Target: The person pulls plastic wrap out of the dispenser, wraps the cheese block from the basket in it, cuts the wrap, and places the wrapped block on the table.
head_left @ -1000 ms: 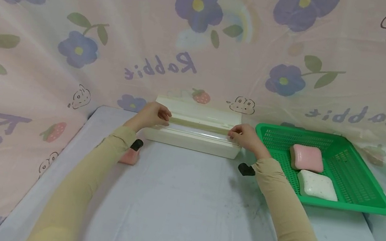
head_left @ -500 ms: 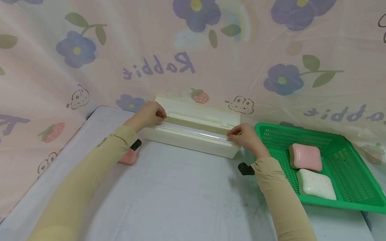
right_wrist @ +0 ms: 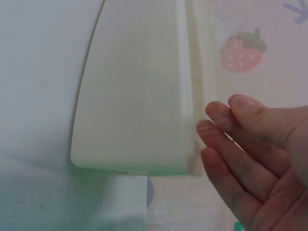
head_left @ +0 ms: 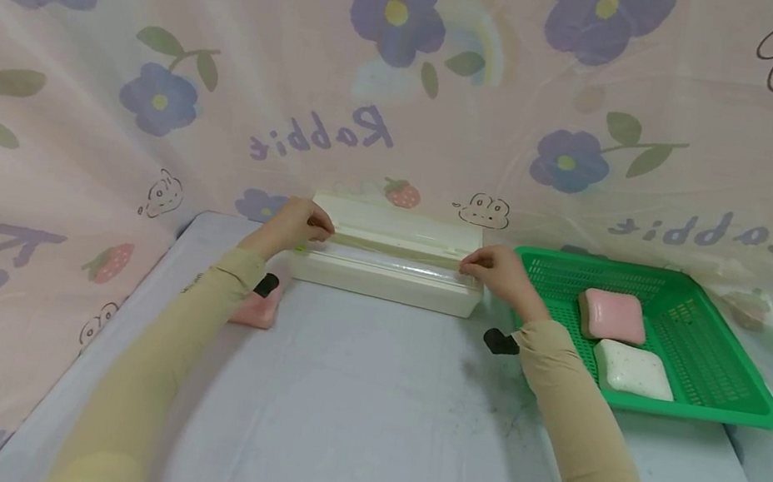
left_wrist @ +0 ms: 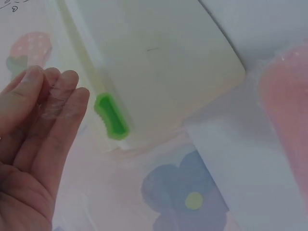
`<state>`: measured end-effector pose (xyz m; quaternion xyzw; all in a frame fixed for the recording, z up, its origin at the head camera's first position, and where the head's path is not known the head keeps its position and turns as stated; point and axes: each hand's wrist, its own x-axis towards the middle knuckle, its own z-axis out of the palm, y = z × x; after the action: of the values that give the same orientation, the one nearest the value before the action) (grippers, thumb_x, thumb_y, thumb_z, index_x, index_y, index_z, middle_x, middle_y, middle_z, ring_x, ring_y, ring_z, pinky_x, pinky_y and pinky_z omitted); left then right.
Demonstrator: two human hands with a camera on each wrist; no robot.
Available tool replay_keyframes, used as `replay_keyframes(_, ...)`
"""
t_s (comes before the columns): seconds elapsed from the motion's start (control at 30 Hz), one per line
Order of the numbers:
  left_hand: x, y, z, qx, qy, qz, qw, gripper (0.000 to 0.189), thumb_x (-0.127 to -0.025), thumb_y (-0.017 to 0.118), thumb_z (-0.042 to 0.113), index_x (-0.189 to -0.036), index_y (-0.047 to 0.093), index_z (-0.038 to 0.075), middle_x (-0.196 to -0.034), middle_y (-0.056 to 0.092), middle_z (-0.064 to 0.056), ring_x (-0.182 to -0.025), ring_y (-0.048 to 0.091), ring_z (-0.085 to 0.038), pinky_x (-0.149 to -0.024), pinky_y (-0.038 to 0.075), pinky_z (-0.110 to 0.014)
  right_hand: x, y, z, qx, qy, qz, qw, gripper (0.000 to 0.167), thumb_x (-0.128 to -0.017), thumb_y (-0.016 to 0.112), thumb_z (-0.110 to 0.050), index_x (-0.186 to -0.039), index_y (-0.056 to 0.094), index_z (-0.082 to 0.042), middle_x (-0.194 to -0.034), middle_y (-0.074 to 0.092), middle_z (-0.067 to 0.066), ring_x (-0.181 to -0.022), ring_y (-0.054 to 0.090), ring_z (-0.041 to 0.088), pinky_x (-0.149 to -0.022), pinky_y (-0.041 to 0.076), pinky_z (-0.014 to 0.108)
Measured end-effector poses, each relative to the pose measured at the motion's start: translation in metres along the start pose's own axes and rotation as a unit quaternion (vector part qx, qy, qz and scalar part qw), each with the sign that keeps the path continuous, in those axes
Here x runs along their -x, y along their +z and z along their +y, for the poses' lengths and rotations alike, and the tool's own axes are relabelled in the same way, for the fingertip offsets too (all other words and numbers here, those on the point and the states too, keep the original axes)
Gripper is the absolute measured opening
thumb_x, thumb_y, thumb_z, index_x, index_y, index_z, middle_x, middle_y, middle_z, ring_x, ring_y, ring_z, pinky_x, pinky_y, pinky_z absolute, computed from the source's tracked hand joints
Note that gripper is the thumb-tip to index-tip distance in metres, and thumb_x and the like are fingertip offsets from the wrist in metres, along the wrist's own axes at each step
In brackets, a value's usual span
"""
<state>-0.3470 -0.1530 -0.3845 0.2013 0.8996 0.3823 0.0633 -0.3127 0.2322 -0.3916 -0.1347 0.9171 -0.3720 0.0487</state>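
Observation:
A long cream cling film dispenser (head_left: 385,284) stands at the back of the table, its lid (head_left: 397,224) raised. Clear cling film (head_left: 398,264) stretches over its top between my hands. At the left end, my left hand (head_left: 294,225) pinches the film edge between thumb and fingers; shiny film lies over the fingertips in the left wrist view. My right hand (head_left: 499,272) pinches the film at the other end. A green slide cutter (left_wrist: 111,116) sits on the dispenser's left end. Beside my left wrist lies a pink soap bar (head_left: 257,311), partly hidden by the sleeve.
To the right stands a green basket (head_left: 724,337) with a pink soap bar (head_left: 614,317) and a white speckled soap bar (head_left: 635,370) inside. A patterned curtain (head_left: 442,132) hangs right behind the dispenser. White cloth (head_left: 359,414) covers the table.
My left hand has moved a little to the left, so the green cutter now shows at the dispenser's end. The right hand has shifted slightly. The dispenser and basket have stayed in place.

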Motion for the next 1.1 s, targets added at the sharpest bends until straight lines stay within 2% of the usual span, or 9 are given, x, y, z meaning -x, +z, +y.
replay_keyframes(0.17,0.005,-0.006,0.003,0.011,0.004,-0.006,0.9999,0.016,-0.089,0.066,0.002,-0.103,0.070,-0.006,-0.095,0.069,-0.017,-0.088,0.065,-0.035,-0.077,0.056,-0.042,0.005,-0.006,-0.005,-0.035,0.000,-0.014,0.9993,0.019,-0.095,0.061,-0.008,-0.106,0.068,0.005,-0.096,0.070,0.016,-0.087,0.066,0.029,-0.077,0.055,0.046)
replay_keyframes(0.4,0.012,-0.013,0.008,0.045,0.007,-0.003,0.9989,0.017,-0.091,0.064,0.001,-0.105,0.069,-0.007,-0.100,0.067,-0.022,-0.090,0.064,-0.037,-0.080,0.054,-0.047,0.010,-0.014,-0.010,-0.054,-0.016,-0.004,0.9984,0.020,-0.095,0.059,-0.009,-0.107,0.067,0.006,-0.096,0.069,0.018,-0.091,0.065,0.034,-0.077,0.055,0.043)
replay_keyframes(0.53,0.015,-0.016,0.012,0.041,0.018,0.011,0.9989,0.016,-0.090,0.065,0.001,-0.103,0.069,-0.006,-0.098,0.068,-0.021,-0.087,0.065,-0.032,-0.080,0.054,-0.046,0.011,-0.016,-0.011,-0.062,-0.024,0.006,0.9977,0.020,-0.095,0.061,-0.010,-0.105,0.068,0.005,-0.097,0.069,0.019,-0.093,0.065,0.036,-0.076,0.056,0.040)
replay_keyframes(0.73,0.018,-0.021,0.018,0.033,0.035,0.021,0.9986,0.014,-0.090,0.066,0.002,-0.102,0.070,-0.005,-0.097,0.068,-0.020,-0.089,0.065,-0.035,-0.079,0.055,-0.044,0.015,-0.020,-0.014,-0.064,-0.027,0.020,0.9974,0.022,-0.094,0.063,-0.014,-0.105,0.069,0.004,-0.096,0.070,0.017,-0.093,0.064,0.036,-0.073,0.055,0.030)
replay_keyframes(0.9,0.023,-0.027,0.022,0.011,0.058,0.027,0.9979,0.012,-0.089,0.066,0.001,-0.100,0.072,0.000,-0.097,0.068,-0.016,-0.088,0.065,-0.031,-0.077,0.055,-0.036,0.020,-0.023,-0.019,-0.068,-0.025,0.031,0.9969,0.024,-0.094,0.063,-0.016,-0.107,0.068,0.003,-0.097,0.070,0.016,-0.094,0.064,0.036,-0.072,0.055,0.028)
replay_keyframes(1.1,0.030,-0.034,0.030,-0.005,0.084,0.043,0.9955,0.012,-0.088,0.067,0.000,-0.098,0.073,0.002,-0.095,0.069,-0.016,-0.083,0.065,-0.026,-0.074,0.055,-0.034,0.028,-0.026,-0.023,-0.060,-0.048,0.044,0.9961,0.021,-0.093,0.064,-0.017,-0.105,0.069,0.000,-0.099,0.070,0.015,-0.094,0.065,0.035,-0.074,0.055,0.029)
